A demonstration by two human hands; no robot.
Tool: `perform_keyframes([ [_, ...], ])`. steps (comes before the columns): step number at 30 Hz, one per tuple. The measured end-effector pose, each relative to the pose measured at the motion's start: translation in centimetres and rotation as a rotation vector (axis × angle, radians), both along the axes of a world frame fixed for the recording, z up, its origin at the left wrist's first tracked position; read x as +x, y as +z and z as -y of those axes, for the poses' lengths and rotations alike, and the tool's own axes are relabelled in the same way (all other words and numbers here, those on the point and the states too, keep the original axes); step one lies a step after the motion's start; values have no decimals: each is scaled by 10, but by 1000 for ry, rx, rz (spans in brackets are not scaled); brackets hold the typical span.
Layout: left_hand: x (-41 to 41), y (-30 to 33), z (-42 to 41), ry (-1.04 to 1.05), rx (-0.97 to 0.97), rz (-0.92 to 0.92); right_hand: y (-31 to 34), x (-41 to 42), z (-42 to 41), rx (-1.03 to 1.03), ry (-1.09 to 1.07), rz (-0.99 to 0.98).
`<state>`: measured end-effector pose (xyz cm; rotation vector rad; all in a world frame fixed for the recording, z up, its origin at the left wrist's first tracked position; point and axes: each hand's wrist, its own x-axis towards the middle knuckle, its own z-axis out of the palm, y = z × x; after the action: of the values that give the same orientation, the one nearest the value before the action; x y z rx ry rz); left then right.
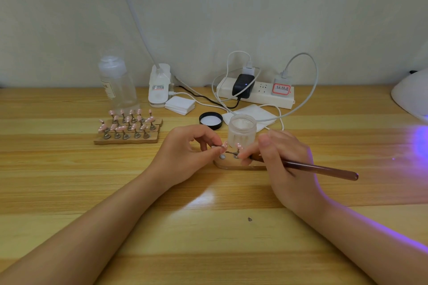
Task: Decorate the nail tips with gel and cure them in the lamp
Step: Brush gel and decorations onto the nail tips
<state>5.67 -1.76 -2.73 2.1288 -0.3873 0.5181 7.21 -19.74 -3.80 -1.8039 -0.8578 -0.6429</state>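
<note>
Far left of the grip, finished pink nail tips [128, 124] are standing on wooden holder strips [126, 139], with a clear pump bottle [117, 83] behind them; nothing is touching them, low risk there.

The left hand [188, 147] is pinching a small metal stand with a pink nail tip [223, 146] between thumb and forefinger, other fingers curled loosely. The pinch is tight but tiny, so the stand could be twisting or slipping out and smearing wet gel.

Right below the pinch, a wooden base [231, 164] with round magnet spots is lying on the table [208, 238]. A second pink tip [238, 146] is sitting just beside the held one; the two are nearly touching, so uncured gel could be transferring between them.

Just behind the grip, an open frosted jar [242, 131] is standing close to both hands, its black lid [210, 120] lying off to its left. A knuckle bump could be tipping it.

The right hand [281, 157] is gripping a brown-handled brush [319, 169], fingers curled round it near the front, bristles pointing at the tips. Whether the bristles are contacting a tip, cannot tell. Too much gel could be flooding the edges.

Far right, the curing lamp [411, 97] is casting purple light across the table; stray light could be hardening gel on the brush or in the open jar.
</note>
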Motion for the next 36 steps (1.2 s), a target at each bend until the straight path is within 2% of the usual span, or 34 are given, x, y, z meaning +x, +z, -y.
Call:
perform_keyframes([
  [9, 0, 0, 0, -11, -45, 60, 6, 3, 2, 179, -8, -200],
  [14, 0, 0, 0, -24, -79, 76, 8, 5, 3, 189, -34, -185],
  [18, 0, 0, 0, -15, -73, 37, 9, 6, 3, 102, -44, -134],
  [26, 1, -1, 0, -56, -79, -138, 9, 18, 8, -302, -166, 191],
  [36, 4, -2, -1, -68, -75, -176, 3, 24, 5, -397, -185, 165],
])
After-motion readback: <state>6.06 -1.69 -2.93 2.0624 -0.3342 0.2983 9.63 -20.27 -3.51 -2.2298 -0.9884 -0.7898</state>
